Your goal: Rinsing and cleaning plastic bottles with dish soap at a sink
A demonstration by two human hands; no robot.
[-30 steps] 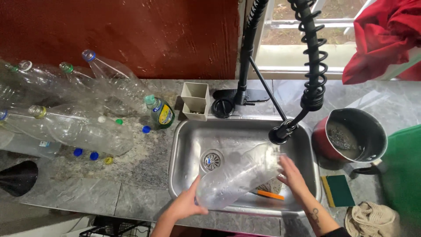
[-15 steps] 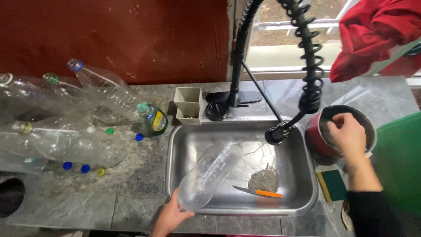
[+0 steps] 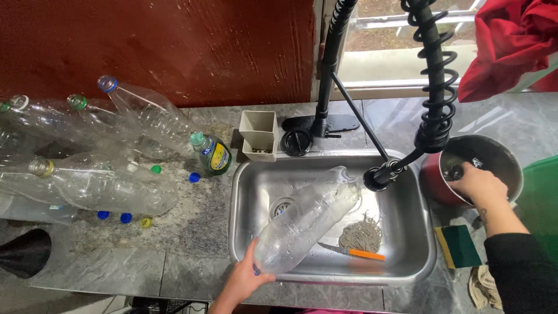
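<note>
My left hand [image 3: 243, 280] grips the base of a large clear plastic bottle [image 3: 305, 220], which lies tilted over the steel sink [image 3: 418, 256] with its open neck just under the black spray head [image 3: 378, 176] of the coiled faucet. My right hand [image 3: 479, 186] rests on the rim of a red pot [image 3: 433, 187] right of the sink, fingers curled over the edge; whether it grips something inside is unclear. On the sink floor lie an orange-handled knife [image 3: 356, 252] and a wiry scrubbing pad [image 3: 360, 232].
Several empty clear bottles [image 3: 110, 186] and loose caps crowd the stone counter on the left, beside a small green dish-soap bottle [image 3: 213, 154]. A beige holder [image 3: 258, 135] stands behind the sink. A green-yellow sponge [image 3: 459, 245], a rag [image 3: 485, 288], a green bin [image 3: 543, 197] and red cloth [image 3: 511, 40] are at right.
My right hand left the bottle and moved right to the red pot's rim. The bottle, now held only by my left hand, turned so its neck points at the spray head.
</note>
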